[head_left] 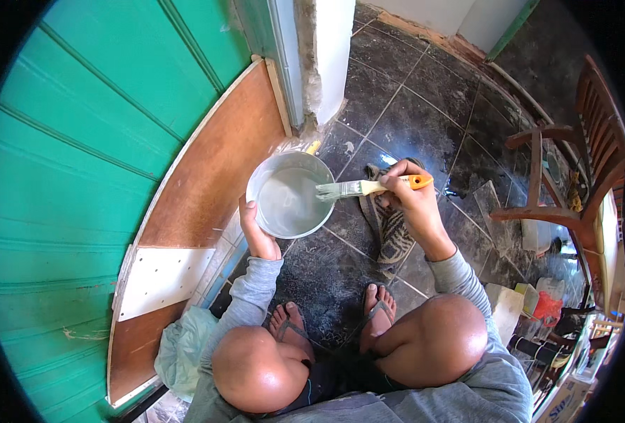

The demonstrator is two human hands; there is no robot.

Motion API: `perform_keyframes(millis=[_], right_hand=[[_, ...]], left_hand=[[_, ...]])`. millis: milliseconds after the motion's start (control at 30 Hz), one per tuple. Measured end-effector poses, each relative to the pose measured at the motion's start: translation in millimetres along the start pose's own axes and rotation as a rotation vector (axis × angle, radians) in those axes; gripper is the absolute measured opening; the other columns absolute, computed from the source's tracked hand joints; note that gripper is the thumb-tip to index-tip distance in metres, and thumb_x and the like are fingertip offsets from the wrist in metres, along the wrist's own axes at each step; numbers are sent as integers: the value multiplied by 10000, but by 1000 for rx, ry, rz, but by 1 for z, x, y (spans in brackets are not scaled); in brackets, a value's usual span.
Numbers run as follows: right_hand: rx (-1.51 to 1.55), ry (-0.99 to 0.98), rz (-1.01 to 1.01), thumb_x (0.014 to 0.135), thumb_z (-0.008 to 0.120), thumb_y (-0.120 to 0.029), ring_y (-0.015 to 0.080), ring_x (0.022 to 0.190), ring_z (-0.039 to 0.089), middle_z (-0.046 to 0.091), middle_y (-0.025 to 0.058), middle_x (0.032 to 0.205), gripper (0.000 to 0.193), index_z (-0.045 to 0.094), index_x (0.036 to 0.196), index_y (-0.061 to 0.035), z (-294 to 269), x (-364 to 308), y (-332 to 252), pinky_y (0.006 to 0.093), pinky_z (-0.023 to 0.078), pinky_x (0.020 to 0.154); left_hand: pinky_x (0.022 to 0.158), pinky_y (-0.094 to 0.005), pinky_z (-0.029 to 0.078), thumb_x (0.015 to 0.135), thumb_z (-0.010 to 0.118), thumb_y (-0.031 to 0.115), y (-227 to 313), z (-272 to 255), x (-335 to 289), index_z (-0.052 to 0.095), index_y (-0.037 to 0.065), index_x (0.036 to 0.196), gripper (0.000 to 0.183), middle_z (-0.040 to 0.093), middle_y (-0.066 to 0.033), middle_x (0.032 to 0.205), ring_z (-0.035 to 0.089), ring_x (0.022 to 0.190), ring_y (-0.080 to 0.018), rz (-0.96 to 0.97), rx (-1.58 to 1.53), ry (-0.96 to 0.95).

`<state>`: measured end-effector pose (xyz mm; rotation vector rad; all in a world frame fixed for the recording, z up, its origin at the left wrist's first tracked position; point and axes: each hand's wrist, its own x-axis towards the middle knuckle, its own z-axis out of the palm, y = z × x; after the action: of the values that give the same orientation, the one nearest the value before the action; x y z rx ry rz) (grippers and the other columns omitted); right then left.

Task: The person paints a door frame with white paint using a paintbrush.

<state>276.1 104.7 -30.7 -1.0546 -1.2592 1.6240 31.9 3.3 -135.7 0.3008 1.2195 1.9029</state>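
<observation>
dark tiled floor [425,116], green panelling [80,176], paintbrush [369,187]

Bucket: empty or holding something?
Holding something: pale, cloudy liquid shows inside the bucket, which the left hand grips. How full, cannot tell.

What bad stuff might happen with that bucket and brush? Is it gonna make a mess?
Maybe! The brush in the right hand has pale, coated bristles right by the rim of the bucket, so it could drip on the patterned cloth or tiles. The left hand holds the bucket at one side, so it might tip and spill.
</observation>
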Motion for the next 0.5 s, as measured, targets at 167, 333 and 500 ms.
perform_keyframes(millis=[167,333,500], right_hand=[[62,17,44,847,650,-103,87,589,624,679,75,769,92,587,859,-36,-2,2,6,178,372,474],[122,31,19,856,632,-82,95,602,635,678,69,748,65,586,853,-35,3,5,6,190,395,488],[61,52,-42,851,641,-76,94,595,637,672,58,717,67,588,845,-35,5,7,4,191,413,501]], left_hand=[[982,-384,432,888,486,482,6,6,1,500,33,1307,614,574,-121,1268,553,1156,-251,-11,25,12],[965,-384,443,878,497,490,12,12,-2,505,34,1298,620,578,-120,1252,556,1147,-249,5,46,21],[963,-375,446,876,501,481,12,16,3,513,31,1288,610,586,-120,1237,562,1139,-242,16,41,8]])
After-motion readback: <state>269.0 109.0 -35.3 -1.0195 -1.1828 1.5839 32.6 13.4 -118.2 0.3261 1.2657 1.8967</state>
